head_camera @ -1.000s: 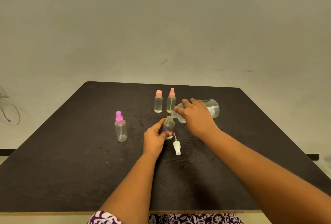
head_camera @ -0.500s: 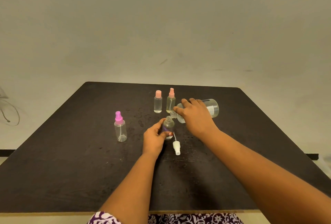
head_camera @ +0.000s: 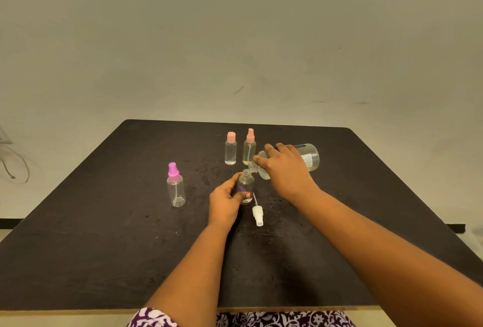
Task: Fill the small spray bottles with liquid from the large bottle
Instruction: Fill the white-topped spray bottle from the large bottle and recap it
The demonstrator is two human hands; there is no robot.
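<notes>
Large bottle [head_camera: 308,157] tipped in right hand [head_camera: 285,170], pouring into open small bottle [head_camera: 245,185] gripped by left hand [head_camera: 224,201]; two peach-capped bottles [head_camera: 230,149] behind it look filled, pink-capped one [head_camera: 175,188] empty

Magenta cap [head_camera: 173,171]; 2 peach caps [head_camera: 231,137] (table [head_camera: 104,235] black).

Large bottle [head_camera: 308,157] in right hand [head_camera: 283,170] lifted slightly since 1 s ago, mouth nearer open small bottle [head_camera: 245,185].
</notes>
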